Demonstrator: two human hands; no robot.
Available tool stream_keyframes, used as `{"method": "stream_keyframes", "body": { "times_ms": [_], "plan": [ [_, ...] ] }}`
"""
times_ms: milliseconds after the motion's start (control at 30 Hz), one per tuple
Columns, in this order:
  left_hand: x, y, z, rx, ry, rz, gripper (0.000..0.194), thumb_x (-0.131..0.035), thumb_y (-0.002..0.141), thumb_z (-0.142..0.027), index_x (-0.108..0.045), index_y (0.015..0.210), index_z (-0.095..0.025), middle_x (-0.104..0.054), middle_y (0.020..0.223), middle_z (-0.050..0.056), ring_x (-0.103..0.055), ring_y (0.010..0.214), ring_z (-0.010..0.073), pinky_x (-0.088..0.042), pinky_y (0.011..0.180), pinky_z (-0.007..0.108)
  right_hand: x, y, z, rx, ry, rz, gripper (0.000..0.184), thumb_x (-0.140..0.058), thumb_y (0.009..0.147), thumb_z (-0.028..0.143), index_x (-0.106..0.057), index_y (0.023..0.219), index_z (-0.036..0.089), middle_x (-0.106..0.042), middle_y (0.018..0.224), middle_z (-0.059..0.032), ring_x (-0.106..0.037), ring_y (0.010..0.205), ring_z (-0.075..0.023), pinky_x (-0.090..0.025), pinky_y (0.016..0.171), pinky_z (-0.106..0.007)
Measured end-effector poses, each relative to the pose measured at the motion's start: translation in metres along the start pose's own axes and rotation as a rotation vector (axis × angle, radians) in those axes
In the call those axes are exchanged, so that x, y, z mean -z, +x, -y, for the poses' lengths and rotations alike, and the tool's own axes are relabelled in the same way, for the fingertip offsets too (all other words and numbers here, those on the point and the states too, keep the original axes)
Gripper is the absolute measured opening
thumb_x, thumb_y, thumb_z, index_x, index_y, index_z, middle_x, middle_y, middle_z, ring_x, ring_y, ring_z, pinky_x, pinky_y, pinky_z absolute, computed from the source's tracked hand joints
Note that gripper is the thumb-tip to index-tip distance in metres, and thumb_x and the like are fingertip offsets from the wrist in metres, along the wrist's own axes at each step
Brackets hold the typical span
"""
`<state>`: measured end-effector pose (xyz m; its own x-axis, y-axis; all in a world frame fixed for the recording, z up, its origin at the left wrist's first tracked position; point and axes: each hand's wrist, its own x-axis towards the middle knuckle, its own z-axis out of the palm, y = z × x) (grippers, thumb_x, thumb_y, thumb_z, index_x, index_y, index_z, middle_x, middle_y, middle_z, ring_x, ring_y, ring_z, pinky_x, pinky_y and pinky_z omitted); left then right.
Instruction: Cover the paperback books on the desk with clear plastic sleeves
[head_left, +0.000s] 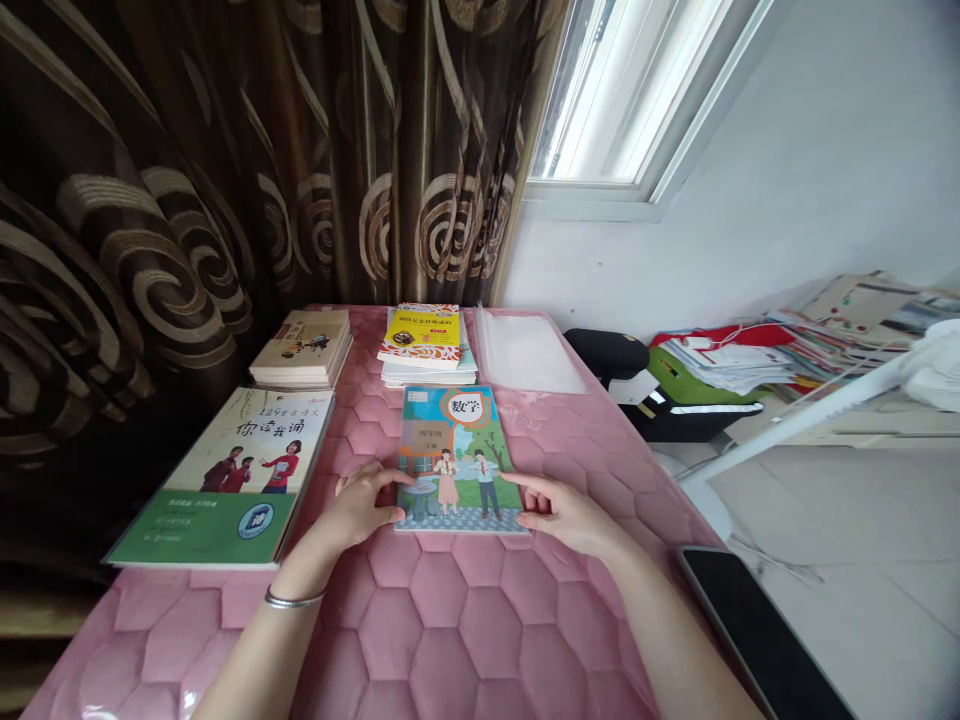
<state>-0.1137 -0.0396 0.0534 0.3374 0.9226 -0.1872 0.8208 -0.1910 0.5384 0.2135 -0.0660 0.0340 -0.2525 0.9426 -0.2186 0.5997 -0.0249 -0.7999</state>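
Observation:
A math textbook (459, 462) with a blue and green cover lies flat on the pink padded table, its title facing me. My left hand (366, 505), with a silver bangle at the wrist, grips the book's lower left edge with thumb and forefinger. On the opposite edge, my right hand (559, 508) has its forefinger on the cover and its thumb against the side. The undersides of both hands are hidden.
At left are a large green-and-white poetry book (225, 490) and a stack of small books (300, 348). A yellow book (421, 333) tops another pile behind the textbook, beside clear plastic covers (529, 350). A phone (757, 630) lies at right, near a white lamp stand (802, 410).

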Motion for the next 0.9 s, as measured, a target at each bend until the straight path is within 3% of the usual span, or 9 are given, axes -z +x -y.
{"method": "stream_keyframes", "body": {
  "times_ms": [133,200,333,467,533,667,900],
  "plan": [
    [0.000,0.000,0.000,0.007,-0.012,-0.014,0.043,-0.070,0.073,-0.021,-0.067,0.114,-0.035,-0.058,0.100,0.002,-0.054,0.106,0.0259,-0.041,0.091,0.040,-0.001,0.000,0.000,0.008,0.017,-0.012,0.058,-0.065,0.072,0.023,-0.059,0.129,0.028,-0.045,0.072,0.0051,-0.041,0.061,-0.0106,-0.039,0.058,-0.023],
    [-0.002,-0.002,-0.001,-0.023,-0.006,-0.063,0.042,-0.070,0.072,-0.018,-0.068,0.111,-0.035,-0.058,0.112,0.003,-0.052,0.113,0.0275,-0.038,0.096,0.043,-0.001,-0.001,0.000,0.026,-0.005,-0.059,0.052,-0.067,0.071,0.024,-0.064,0.122,0.027,-0.046,0.074,0.0047,-0.042,0.061,-0.0106,-0.040,0.058,-0.023],
    [-0.011,-0.007,-0.013,-0.229,0.020,-0.125,0.035,-0.063,0.075,-0.008,-0.072,0.098,-0.034,-0.052,0.134,0.001,-0.044,0.126,0.0260,-0.026,0.107,0.047,-0.005,-0.005,0.009,0.113,-0.094,-0.178,0.028,-0.067,0.073,0.023,-0.069,0.100,0.025,-0.051,0.081,0.0027,-0.048,0.065,-0.0118,-0.044,0.063,-0.025],
    [-0.029,-0.010,-0.034,-0.369,0.031,-0.078,0.025,-0.073,0.075,-0.024,-0.070,0.099,-0.032,-0.060,0.121,0.001,-0.049,0.119,0.0258,-0.027,0.104,0.046,-0.029,-0.007,0.030,0.295,-0.263,-0.206,0.009,-0.069,0.076,0.023,-0.067,0.085,0.024,-0.056,0.089,-0.0004,-0.055,0.085,-0.0176,-0.044,0.079,-0.032],
    [-0.036,-0.010,-0.043,-0.377,0.052,-0.084,0.026,-0.075,0.074,-0.029,-0.068,0.099,-0.029,-0.061,0.116,0.002,-0.050,0.115,0.0266,-0.031,0.098,0.044,-0.045,-0.005,0.041,0.368,-0.371,-0.175,0.013,-0.074,0.073,0.024,-0.064,0.081,0.023,-0.058,0.090,-0.0011,-0.055,0.092,-0.0208,-0.042,0.083,-0.035],
    [-0.042,-0.009,-0.048,-0.362,0.085,-0.112,0.014,-0.070,0.078,-0.024,-0.067,0.091,-0.026,-0.062,0.104,0.003,-0.052,0.107,0.0247,-0.033,0.088,0.039,-0.069,0.003,0.048,0.403,-0.461,-0.167,0.018,-0.074,0.076,0.025,-0.057,0.078,0.021,-0.060,0.086,-0.0011,-0.055,0.087,-0.0210,-0.040,0.079,-0.035],
    [-0.028,-0.008,-0.029,-0.279,0.067,-0.100,0.016,-0.074,0.073,-0.028,-0.070,0.088,-0.028,-0.061,0.101,0.002,-0.050,0.106,0.0253,-0.031,0.087,0.039,-0.059,0.004,0.038,0.401,-0.387,-0.168,0.017,-0.074,0.076,0.021,-0.058,0.082,0.022,-0.058,0.081,0.0004,-0.055,0.080,-0.0180,-0.041,0.075,-0.030]
  ]
}}
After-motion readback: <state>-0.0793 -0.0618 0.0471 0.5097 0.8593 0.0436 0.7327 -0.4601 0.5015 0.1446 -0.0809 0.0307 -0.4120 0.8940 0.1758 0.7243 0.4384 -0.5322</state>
